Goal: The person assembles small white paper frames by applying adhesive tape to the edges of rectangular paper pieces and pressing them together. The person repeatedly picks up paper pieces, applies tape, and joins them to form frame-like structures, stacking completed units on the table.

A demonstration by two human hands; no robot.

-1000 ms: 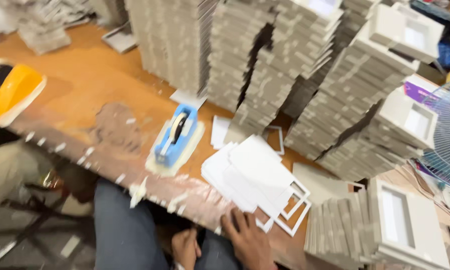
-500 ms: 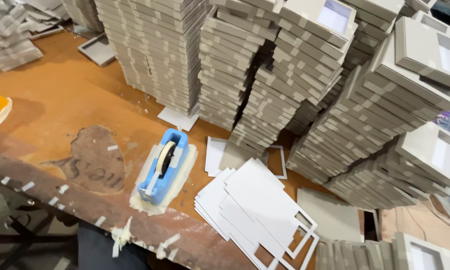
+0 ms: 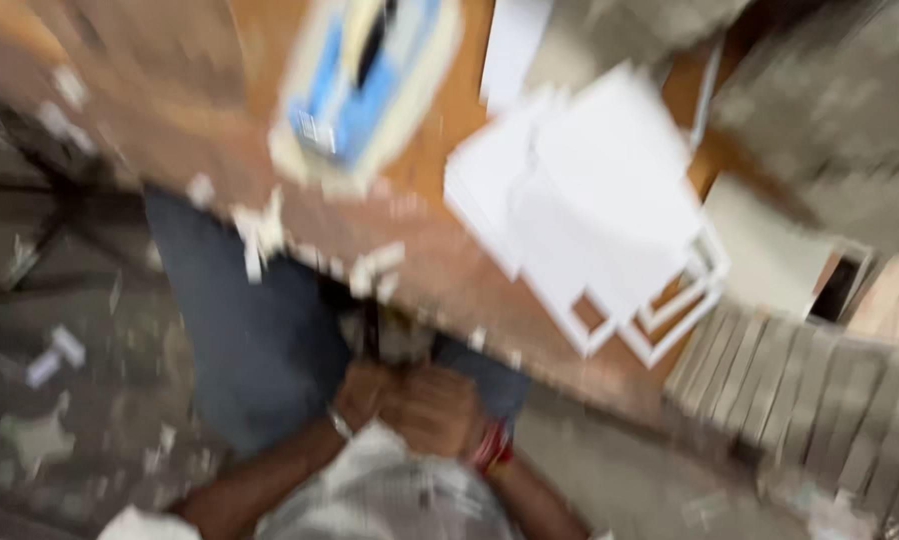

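Both hands are held low in the lap, below the table [image 3: 299, 90] edge, pressed together over the blue-trousered thighs. The left hand [image 3: 364, 395] and the right hand [image 3: 439, 410] are curled inward and touching each other; whether anything is gripped between them cannot be told through the blur. A band is worn on the left wrist and a red one on the right.

Half a second ago neither hand was seen and the tall stacks filled the view; now the view is tipped down and the lap and littered floor are taken in.

The tape dispenser [image 3: 364, 75] is set on the table near its edge, well apart from the hands. The white frames [image 3: 594, 190] are piled just right of it, partly overhanging the edge. Grey stacks [image 3: 819, 390] are seen at the right.
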